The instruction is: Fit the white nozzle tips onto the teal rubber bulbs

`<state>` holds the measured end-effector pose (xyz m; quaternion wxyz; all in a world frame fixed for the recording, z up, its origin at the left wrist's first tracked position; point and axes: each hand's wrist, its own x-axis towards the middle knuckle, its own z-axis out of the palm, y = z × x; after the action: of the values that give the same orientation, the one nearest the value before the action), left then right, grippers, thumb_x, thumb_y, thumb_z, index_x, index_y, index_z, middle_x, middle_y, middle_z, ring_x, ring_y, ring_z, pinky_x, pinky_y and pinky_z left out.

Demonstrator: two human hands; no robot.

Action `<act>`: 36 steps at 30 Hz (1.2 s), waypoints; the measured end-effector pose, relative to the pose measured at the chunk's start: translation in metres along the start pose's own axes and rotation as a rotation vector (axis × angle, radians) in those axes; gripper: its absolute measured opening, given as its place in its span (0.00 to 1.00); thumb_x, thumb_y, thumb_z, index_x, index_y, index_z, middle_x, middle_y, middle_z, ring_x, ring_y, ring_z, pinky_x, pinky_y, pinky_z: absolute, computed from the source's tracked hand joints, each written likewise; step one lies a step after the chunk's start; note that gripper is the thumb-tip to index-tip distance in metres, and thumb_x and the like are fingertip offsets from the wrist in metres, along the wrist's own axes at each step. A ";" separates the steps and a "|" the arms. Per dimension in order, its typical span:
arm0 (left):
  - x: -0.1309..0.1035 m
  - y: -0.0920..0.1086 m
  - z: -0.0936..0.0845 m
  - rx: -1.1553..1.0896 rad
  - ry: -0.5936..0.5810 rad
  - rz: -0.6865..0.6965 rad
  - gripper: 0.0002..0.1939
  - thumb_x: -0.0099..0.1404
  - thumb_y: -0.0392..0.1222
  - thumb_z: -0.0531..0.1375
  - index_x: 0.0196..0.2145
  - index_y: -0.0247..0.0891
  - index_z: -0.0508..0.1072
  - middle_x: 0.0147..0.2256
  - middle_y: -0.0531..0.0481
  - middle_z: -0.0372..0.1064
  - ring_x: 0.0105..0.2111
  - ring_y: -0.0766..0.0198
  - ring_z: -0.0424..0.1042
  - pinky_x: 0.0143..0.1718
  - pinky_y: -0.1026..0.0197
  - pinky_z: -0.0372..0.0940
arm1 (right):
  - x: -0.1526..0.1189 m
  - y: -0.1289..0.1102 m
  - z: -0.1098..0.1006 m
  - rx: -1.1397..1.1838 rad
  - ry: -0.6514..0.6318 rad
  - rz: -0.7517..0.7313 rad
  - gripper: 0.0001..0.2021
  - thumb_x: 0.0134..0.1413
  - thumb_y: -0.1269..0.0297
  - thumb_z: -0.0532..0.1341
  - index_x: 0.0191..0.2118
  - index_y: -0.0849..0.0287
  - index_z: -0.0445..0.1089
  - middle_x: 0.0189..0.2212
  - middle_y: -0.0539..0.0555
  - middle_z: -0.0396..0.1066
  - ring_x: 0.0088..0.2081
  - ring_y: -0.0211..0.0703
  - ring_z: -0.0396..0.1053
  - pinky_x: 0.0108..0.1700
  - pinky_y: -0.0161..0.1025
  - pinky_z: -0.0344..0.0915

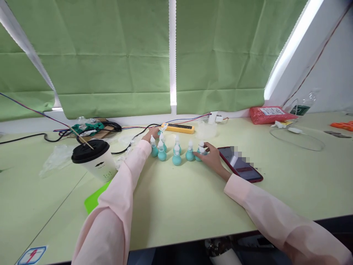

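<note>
Several small teal squeeze-bulb nasal aspirators with whitish pointed tips stand upright in a loose group mid-table, one of them the front aspirator (177, 159). My left hand (151, 134) reaches to the back left of the group, its fingers closed around another aspirator (160, 132) with its tip leaning right. At the right end, my right hand (213, 156) pinches an aspirator (197, 158) between thumb and fingers. Part of that bulb is hidden by the fingers. Beside my right hand lies a dark phone (242, 167) with a red edge.
On the left stand a lidded paper cup (100, 167) with a stick in it and a bright green object (95, 198). Behind are a yellow power strip (179, 128), cables (113, 126) and a translucent container (206, 130). A red package (271, 115) lies back right.
</note>
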<state>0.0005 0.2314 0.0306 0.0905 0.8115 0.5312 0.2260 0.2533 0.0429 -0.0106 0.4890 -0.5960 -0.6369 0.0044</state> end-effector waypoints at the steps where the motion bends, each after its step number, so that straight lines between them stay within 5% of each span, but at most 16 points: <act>1: -0.001 -0.002 -0.001 -0.007 0.020 -0.025 0.15 0.60 0.42 0.51 0.44 0.33 0.61 0.42 0.45 0.60 0.39 0.62 0.64 0.38 0.54 0.62 | 0.000 0.000 0.000 0.017 0.015 -0.019 0.14 0.36 0.58 0.58 0.32 0.59 0.64 0.29 0.51 0.66 0.26 0.37 0.61 0.28 0.34 0.59; 6: -0.017 -0.012 -0.005 -0.068 0.185 -0.153 0.14 0.60 0.42 0.51 0.42 0.33 0.62 0.41 0.46 0.62 0.37 0.63 0.64 0.37 0.55 0.62 | 0.001 0.002 0.001 0.044 0.051 -0.067 0.17 0.34 0.57 0.60 0.33 0.60 0.63 0.31 0.53 0.64 0.26 0.37 0.60 0.28 0.35 0.60; 10: -0.037 -0.008 -0.013 -0.135 0.426 -0.268 0.10 0.51 0.43 0.57 0.29 0.33 0.65 0.29 0.51 0.64 0.31 0.64 0.65 0.31 0.62 0.61 | 0.002 0.001 0.001 0.059 0.035 -0.069 0.19 0.32 0.54 0.62 0.33 0.59 0.63 0.30 0.53 0.64 0.25 0.37 0.59 0.28 0.36 0.60; 15: -0.067 0.017 -0.033 -0.194 0.756 -0.376 0.11 0.50 0.44 0.54 0.31 0.36 0.58 0.31 0.51 0.62 0.32 0.65 0.62 0.32 0.63 0.58 | 0.001 -0.001 0.001 0.075 0.048 -0.049 0.23 0.30 0.52 0.62 0.35 0.59 0.62 0.31 0.53 0.63 0.27 0.38 0.61 0.28 0.36 0.60; 18: -0.093 0.042 -0.045 -0.239 0.892 -0.322 0.12 0.50 0.46 0.53 0.31 0.38 0.56 0.31 0.52 0.61 0.30 0.67 0.62 0.31 0.65 0.58 | 0.000 -0.002 0.002 0.106 0.050 -0.008 0.27 0.29 0.51 0.62 0.39 0.59 0.61 0.32 0.53 0.62 0.29 0.39 0.61 0.28 0.36 0.60; 22: -0.137 0.076 -0.045 -0.173 0.688 -0.048 0.12 0.49 0.46 0.54 0.29 0.39 0.58 0.29 0.54 0.62 0.27 0.68 0.62 0.28 0.66 0.58 | -0.002 -0.008 -0.003 0.171 0.070 0.003 0.26 0.31 0.51 0.62 0.39 0.59 0.60 0.31 0.52 0.60 0.31 0.40 0.61 0.29 0.35 0.60; 25: -0.165 0.089 -0.033 -0.050 0.544 -0.051 0.12 0.48 0.47 0.56 0.30 0.39 0.60 0.28 0.54 0.62 0.27 0.66 0.63 0.27 0.65 0.57 | -0.003 -0.014 -0.008 0.223 0.088 -0.002 0.24 0.33 0.52 0.61 0.39 0.59 0.60 0.29 0.51 0.58 0.31 0.39 0.60 0.28 0.34 0.60; 36: -0.183 0.074 -0.006 0.157 0.202 -0.109 0.13 0.49 0.51 0.53 0.25 0.39 0.64 0.23 0.51 0.65 0.29 0.59 0.65 0.22 0.64 0.53 | -0.003 -0.008 -0.003 0.289 0.071 0.036 0.21 0.34 0.53 0.61 0.35 0.61 0.62 0.30 0.52 0.60 0.29 0.38 0.60 0.28 0.34 0.60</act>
<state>-0.0027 0.0343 0.0144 -0.0150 0.7592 0.5970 0.2590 0.2486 0.0369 -0.0064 0.5920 -0.5305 -0.6010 0.0838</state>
